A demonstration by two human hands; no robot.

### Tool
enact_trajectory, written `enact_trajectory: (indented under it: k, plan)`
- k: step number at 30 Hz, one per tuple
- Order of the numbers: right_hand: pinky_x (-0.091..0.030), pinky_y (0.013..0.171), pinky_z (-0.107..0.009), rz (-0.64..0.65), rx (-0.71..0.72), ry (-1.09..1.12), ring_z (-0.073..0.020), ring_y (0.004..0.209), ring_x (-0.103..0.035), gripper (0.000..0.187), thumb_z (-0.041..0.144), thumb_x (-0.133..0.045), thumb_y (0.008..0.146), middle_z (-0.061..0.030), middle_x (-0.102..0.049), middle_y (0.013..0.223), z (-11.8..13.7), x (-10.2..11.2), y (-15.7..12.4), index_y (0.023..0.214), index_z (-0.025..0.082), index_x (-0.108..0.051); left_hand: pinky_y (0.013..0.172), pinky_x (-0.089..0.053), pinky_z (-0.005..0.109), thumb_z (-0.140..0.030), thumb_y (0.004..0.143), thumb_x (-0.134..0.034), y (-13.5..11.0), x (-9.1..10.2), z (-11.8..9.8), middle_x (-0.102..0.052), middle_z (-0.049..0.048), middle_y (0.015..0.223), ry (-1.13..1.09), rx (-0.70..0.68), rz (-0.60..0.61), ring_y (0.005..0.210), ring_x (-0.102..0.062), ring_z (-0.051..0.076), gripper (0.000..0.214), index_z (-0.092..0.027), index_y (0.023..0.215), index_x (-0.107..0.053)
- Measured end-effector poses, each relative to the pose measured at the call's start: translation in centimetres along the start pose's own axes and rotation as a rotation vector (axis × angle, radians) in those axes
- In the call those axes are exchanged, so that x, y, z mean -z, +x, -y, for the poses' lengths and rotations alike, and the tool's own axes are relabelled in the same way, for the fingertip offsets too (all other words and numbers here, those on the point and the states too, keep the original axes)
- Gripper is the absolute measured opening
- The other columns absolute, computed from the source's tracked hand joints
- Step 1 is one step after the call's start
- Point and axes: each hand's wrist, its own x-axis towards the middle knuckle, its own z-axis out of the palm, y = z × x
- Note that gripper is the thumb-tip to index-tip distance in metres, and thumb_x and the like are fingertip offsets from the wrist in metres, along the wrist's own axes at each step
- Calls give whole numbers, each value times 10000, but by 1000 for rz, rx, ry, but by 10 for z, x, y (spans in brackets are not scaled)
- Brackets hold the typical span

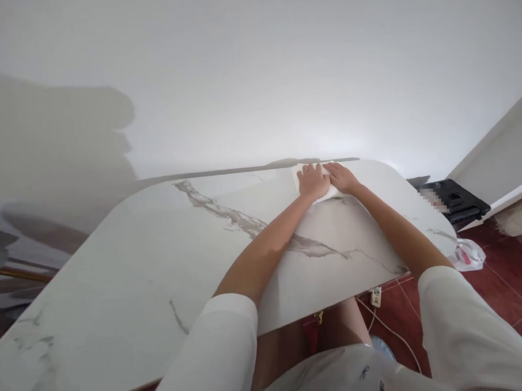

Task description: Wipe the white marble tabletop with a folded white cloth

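Cloth, white, soft and apparently folded [328, 194], lies under both palms at the far edge of the white, grey-veined, marble-patterned worktop [138, 264], right of centre and close to the plain pale wall [239, 87]. Grip, left: our bare left hand [314, 181] bears down with bent fingers; we cannot tell whether they pinch the fabric or only press it. Grip, right: our bare right hand [341, 177] lies over the cloth's right part, fingers extended, not closed around it.

Method, as we judge it: we should spread the load evenly across both palms, so the cloth slides flat rather than bunching between them. Overlapping strokes along the rim would suit this reach, with fingertips held short of the wall. At the rounded corner, turning the cloth with the curve should leave less missed.

Limits of observation: the cloth's underside and most of its outline are hidden by our hands. Whether the thumbs touch, we cannot settle. Any dampness or marks beneath stay unreadable. The worktop's near left corner is cut off by the frame. A blurred patch masks something beside the black, hard-looking case [466, 201]; the contents of the crumpled, clear plastic bag [473, 254] are unclear.
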Motion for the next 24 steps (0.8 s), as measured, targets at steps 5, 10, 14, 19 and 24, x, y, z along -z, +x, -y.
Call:
enact_trajectory:
  k: [5, 10, 14, 19, 24]
  plan:
    - [-366, 1156, -491, 31, -18, 33, -281, 1417, -404, 543, 269, -296, 968, -72, -493, 1522, -10, -1, 17, 1477, 175, -461, 1087, -337, 459, -299, 967, -319, 19, -3, 2, -546, 138, 1383, 31, 17, 17, 1344, -414, 301, 405, -189, 1293, -532]
    - [-311, 1202, -469, 79, -60, 40, -261, 1467, -343, 559, 302, -265, 996, -71, -422, 1576, -23, -1, 28, 1512, 157, -421, 1078, -333, 486, -323, 981, -299, 34, -7, -2, -536, 158, 1396, 65, 28, 44, 1339, -417, 325, 415, -182, 1299, -524]
    - [-287, 1218, -472, 73, -60, 53, -256, 1474, -336, 554, 306, -260, 1002, -69, -434, 1570, -41, -4, 36, 1509, 164, -430, 1074, -329, 496, -332, 982, -293, 49, -13, -9, -545, 167, 1390, 69, 24, 53, 1324, -433, 331, 420, -174, 1285, -537]
    - [-294, 1221, -467, 34, -96, 25, -253, 1459, -368, 543, 292, -261, 1003, -75, -457, 1553, -63, -5, 36, 1490, 162, -461, 1083, -325, 484, -329, 978, -301, 63, -20, -23, -541, 163, 1400, 79, -2, 72, 1329, -433, 323, 435, -172, 1310, -532]
    - [-276, 1230, -463, 10, -103, -16, -252, 1460, -368, 545, 284, -269, 1000, -86, -448, 1558, -69, -1, 16, 1497, 151, -447, 1089, -322, 473, -325, 978, -303, 54, -25, -37, -531, 149, 1422, 91, -37, 64, 1350, -413, 314, 449, -181, 1345, -518]
